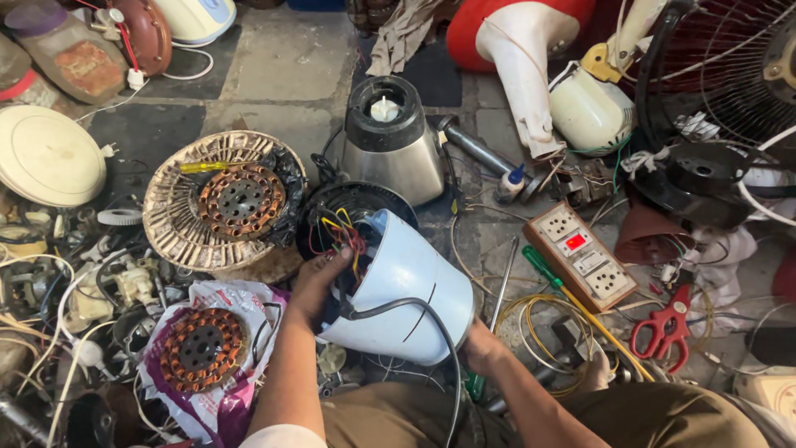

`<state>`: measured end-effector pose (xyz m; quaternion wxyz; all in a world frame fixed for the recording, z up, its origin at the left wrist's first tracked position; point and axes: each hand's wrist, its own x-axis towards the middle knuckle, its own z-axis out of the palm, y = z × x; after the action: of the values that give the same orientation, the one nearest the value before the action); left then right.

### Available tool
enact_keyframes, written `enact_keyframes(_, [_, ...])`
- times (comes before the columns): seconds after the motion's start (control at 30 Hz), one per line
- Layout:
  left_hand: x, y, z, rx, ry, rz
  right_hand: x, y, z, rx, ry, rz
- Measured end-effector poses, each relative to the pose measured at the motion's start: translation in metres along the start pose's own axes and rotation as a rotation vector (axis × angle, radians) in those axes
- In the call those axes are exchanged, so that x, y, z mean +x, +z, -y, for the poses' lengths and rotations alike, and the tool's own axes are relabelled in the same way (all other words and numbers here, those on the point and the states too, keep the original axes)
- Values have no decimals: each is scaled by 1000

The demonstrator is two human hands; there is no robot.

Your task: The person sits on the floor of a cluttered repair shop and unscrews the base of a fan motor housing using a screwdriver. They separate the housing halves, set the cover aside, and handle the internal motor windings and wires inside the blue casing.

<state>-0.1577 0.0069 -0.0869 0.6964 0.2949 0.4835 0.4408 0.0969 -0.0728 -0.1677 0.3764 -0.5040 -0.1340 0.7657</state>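
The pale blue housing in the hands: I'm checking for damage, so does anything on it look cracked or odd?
Yes. The pale blue housing has a dark crack line across its side, and loose coloured wires spill from its open end beside the left hand. The right hand supports its base.

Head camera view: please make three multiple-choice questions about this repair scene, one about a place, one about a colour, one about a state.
1. Where do the scissors lie?
A. right of the socket board
B. on the round white lid
C. inside the housing

2. What colour are the scissors' handles?
A. blue
B. red
C. green

3. How is the pale blue housing held?
A. by neither hand
B. by the left hand only
C. between both hands

Answers:
1 A, they lie on the floor to its right.
2 B, both handles are red.
3 C, the left hand and right hand hold it.
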Motion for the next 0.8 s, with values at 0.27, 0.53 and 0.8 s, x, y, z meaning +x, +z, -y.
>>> enact_keyframes(0.27, [2,-3,-1,71,-7,-7,8,-1,-2,76,91,52])
enact_keyframes(0.53, [1,-3,-2,139,-31,-55,6,-5,-6,-33,-46,109])
enact_keyframes(0.8, [-2,-3,-5,170,-35,-65,2,-4,-4,-58,-39,-44])
